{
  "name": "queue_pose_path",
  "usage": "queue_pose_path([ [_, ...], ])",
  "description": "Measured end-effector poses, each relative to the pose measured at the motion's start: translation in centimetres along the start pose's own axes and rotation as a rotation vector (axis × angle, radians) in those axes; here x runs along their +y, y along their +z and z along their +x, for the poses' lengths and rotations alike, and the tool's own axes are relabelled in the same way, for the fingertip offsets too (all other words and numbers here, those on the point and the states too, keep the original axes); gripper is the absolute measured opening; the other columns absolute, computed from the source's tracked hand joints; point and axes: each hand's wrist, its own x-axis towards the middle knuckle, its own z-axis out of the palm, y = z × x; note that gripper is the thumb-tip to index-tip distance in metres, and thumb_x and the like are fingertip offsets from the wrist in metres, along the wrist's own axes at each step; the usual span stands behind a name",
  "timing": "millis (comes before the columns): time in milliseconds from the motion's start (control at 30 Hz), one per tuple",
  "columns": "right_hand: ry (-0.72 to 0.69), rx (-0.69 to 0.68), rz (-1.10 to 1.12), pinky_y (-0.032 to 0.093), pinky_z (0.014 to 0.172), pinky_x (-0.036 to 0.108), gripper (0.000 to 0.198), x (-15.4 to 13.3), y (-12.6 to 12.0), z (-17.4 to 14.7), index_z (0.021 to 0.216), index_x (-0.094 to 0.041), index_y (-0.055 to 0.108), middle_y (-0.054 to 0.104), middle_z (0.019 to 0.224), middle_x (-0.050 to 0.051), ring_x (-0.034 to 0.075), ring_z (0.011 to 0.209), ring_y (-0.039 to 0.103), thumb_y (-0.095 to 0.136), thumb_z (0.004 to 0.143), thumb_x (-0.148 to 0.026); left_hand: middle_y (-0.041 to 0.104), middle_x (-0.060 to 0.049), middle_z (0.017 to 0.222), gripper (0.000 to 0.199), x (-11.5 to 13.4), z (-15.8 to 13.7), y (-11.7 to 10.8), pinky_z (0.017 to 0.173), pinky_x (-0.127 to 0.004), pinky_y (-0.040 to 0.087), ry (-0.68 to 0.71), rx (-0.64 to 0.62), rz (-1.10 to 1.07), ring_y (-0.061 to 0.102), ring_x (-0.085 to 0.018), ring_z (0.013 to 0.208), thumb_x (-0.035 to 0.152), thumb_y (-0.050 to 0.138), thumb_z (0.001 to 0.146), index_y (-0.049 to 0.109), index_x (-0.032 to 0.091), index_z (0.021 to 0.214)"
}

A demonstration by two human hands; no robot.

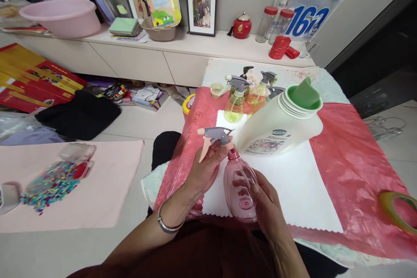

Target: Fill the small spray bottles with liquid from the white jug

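Observation:
My left hand (208, 165) is closed round a grey and peach trigger spray head (216, 135), held at the neck of a clear pink spray bottle (240, 186). My right hand (265, 200) grips that bottle's body from the right, its fingers showing through the plastic. No liquid shows inside the bottle. Whether the spray head is screwed on I cannot tell. Just beyond stands a large white detergent jug (280, 126) with a green spout (305, 94). Several filled spray bottles stand behind, among them one with yellow liquid (233, 110).
A white scalloped sheet (293, 195) lies on the red table cover (348, 147). Tape (387, 208) lies at the right edge, a small cup (216, 90) at the back left. Colourful beads (52, 186) cover part of a pink mat (107, 182). Framed photos line the cabinet (192, 45).

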Motion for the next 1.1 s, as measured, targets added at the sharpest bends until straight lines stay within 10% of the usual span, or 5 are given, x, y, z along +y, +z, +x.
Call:
queue_pose_path([
  [467, -0.158, -0.044, -0.071, 0.049, 0.109, 0.042, 0.062, 0.4, -0.1, 0.3, 0.147, -0.025, 0.057, 0.050, 0.147, 0.010, 0.032, 0.136, 0.049, 0.075, 0.094, -0.053, 0.079, -0.005, 0.105, 0.025, 2.3, -0.2, -0.6, 0.096, -0.037, 0.054, 0.115, -0.195, 0.414, 0.071, -0.027, 0.106, 0.028, 0.081, 0.085, 0.079, 0.024, 0.110],
  [1100, -0.087, -0.001, 0.203, 0.052, 0.104, 0.041, 0.056, 0.5, 1.2, 0.8, 0.129, -0.024, 0.071, 0.061, 0.131, 0.010, 0.031, 0.122, 0.059, 0.082, 0.085, -0.057, 0.075, -0.003, 0.092, 0.037, -0.7, -0.4, -0.3, 0.099, -0.039, 0.049, -0.221, -0.141, -0.082, 0.071, -0.023, 0.095, 0.041, 0.093, 0.068, 0.080, 0.019, 0.096],
])
